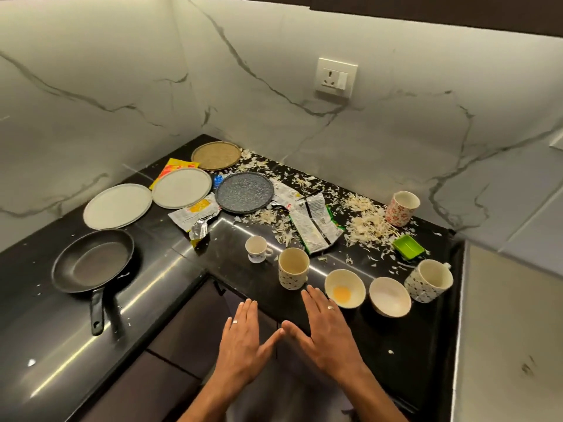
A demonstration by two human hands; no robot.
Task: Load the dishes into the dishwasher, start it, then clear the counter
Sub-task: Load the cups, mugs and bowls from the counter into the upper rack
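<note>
Both my hands hover flat, palms down, thumbs touching, at the counter's inner corner. My left hand [240, 339] and my right hand [326, 330] hold nothing. Just beyond my right hand stand a spotted mug [293, 268], a small cup [256, 248], a bowl with yellow residue [345, 288], a plain bowl [390, 296] and a second spotted mug [429, 280]. A black frying pan [93, 264] lies at the left. Two pale plates [117, 206] [182, 188], a dark speckled plate [244, 192] and a woven round plate [216, 155] lie farther back.
The black L-shaped counter [170, 269] is littered with white vegetable shavings [367, 222] and torn food wrappers [313, 226]. A floral cup [401, 208] and a green square dish [408, 246] sit at the right. Marble walls with a socket [335, 77] enclose the corner. Dark cabinet fronts [189, 336] lie below.
</note>
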